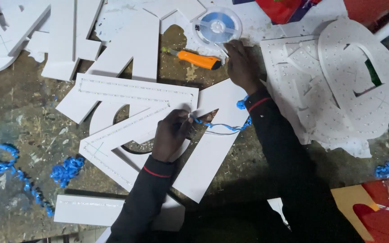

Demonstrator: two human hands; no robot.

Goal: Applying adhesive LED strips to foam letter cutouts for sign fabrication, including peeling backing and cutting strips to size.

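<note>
White foam-board letter (131, 117), angular and edged with lines of tiny holes, lies flat in the middle of a scuffed, paint-flecked workbench (19, 121). Going left to right: loose curls of blue strand (5, 168) sit on the bench at far left, with plain white cut-out shapes (68, 36) above them. Next comes the letter itself, where the left hand (171, 135) rests, fingers pinched narrow on the end of a blue light string (217, 126) right at the letter's punched edge. No blue shows along the rows of holes in view, so the threading looks barely begun, with nearly the whole outline left. The string trails rightward across a plain white panel (212, 148) towards the right sleeve. Further up, the right hand (239, 63) reaches away, fingers curled down beside an orange utility knife (199, 59) and a clear spool (217, 26); whether it grips anything cannot be told. At far right, more punched white letters (352, 81) lie stacked, also unthreaded.
</note>
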